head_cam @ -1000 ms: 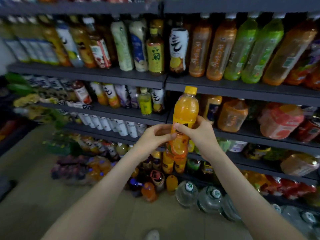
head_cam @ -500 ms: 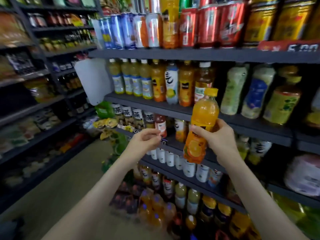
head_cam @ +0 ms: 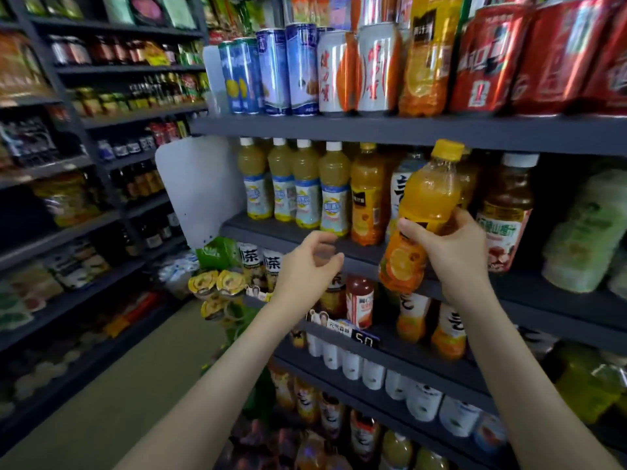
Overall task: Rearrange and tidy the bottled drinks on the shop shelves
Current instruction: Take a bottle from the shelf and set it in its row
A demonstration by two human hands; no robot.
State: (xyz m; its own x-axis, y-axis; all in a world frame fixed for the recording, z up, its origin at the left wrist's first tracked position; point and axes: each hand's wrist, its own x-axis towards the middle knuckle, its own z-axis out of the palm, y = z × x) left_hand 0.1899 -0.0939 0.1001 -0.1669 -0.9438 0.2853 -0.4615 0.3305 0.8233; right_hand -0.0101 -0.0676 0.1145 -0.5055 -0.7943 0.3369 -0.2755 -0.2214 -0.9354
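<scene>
Orange drink bottle [head_cam: 428, 195] tilted in the curled grip of the right hand [head_cam: 453, 252]; left hand [head_cam: 302, 269] empty, loosely curled.

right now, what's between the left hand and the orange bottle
Head view: only the shelf edge shows between the left hand and the orange bottle.

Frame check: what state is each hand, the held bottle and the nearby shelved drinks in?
Orange juice bottle: capped, tilted, held in the air.
Right hand: grips the orange juice bottle around its middle.
Left hand: holds nothing, fingers loosely curled.
Pale yellow bottles: capped, upright, in a row.
Cans: upright, side by side.
</scene>
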